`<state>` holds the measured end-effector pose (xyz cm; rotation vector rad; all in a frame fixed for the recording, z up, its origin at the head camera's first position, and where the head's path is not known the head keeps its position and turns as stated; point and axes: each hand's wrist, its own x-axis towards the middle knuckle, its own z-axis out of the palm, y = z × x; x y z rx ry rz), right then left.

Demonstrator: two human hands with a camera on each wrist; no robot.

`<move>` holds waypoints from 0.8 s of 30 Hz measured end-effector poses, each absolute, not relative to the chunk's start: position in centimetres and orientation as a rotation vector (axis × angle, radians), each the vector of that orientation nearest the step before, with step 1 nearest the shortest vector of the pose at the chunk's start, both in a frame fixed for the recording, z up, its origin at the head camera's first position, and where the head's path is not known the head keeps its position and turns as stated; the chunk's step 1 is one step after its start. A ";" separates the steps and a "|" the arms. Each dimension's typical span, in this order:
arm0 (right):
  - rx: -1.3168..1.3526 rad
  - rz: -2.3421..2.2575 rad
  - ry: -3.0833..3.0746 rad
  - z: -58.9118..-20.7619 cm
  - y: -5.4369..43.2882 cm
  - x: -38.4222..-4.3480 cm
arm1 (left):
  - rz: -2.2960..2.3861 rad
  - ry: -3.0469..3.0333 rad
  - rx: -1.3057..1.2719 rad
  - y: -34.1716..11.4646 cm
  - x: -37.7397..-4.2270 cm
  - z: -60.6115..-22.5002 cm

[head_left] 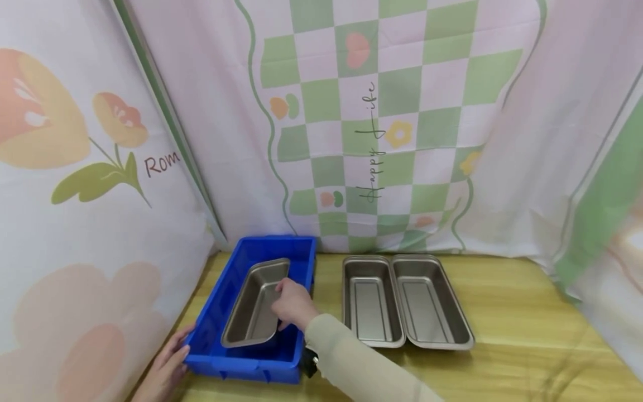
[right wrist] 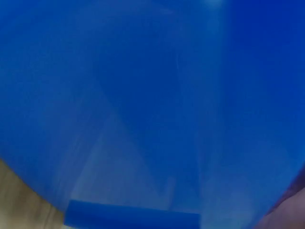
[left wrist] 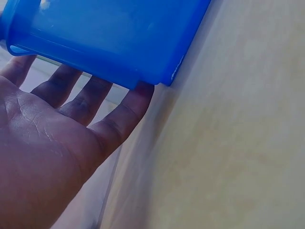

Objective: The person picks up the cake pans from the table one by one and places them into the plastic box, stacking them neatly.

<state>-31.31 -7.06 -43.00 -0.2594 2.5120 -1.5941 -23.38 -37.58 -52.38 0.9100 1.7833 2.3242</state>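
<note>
A metal loaf pan (head_left: 255, 312) sits tilted within the blue plastic bin (head_left: 240, 365), its right side raised. My right hand (head_left: 293, 304) grips the pan at its right rim, the fingers curled over the edge. At the bin's front left corner, my left hand (head_left: 168, 360) touches the outside. The left wrist view shows the fingers (left wrist: 121, 117) of that hand fairly straight against the blue wall (left wrist: 119, 43). In the right wrist view the bin's blue surface (right wrist: 143, 119) fills most of the picture, with a bit of hand at the lower right corner.
Two more metal loaf pans, a left one (head_left: 372, 304) and a right one (head_left: 427, 304), stand side by side right of the bin. All rest on a wood-grain table (head_left: 522, 335). Printed curtains (head_left: 402, 111) hang behind and on both sides.
</note>
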 end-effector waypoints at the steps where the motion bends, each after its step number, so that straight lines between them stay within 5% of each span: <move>1: -0.277 -1.559 2.532 -43.0 -7.1 -31.3 | 2.323 1.781 0.908 -37.6 -23.4 -52.3; 13: -0.391 -1.397 2.684 -42.0 -5.5 -30.4 | 2.312 1.828 0.827 -37.6 -23.1 -52.1; 24: -0.481 -1.955 2.129 -42.7 1.5 -31.0 | 2.300 1.834 0.810 -37.7 -22.9 -52.1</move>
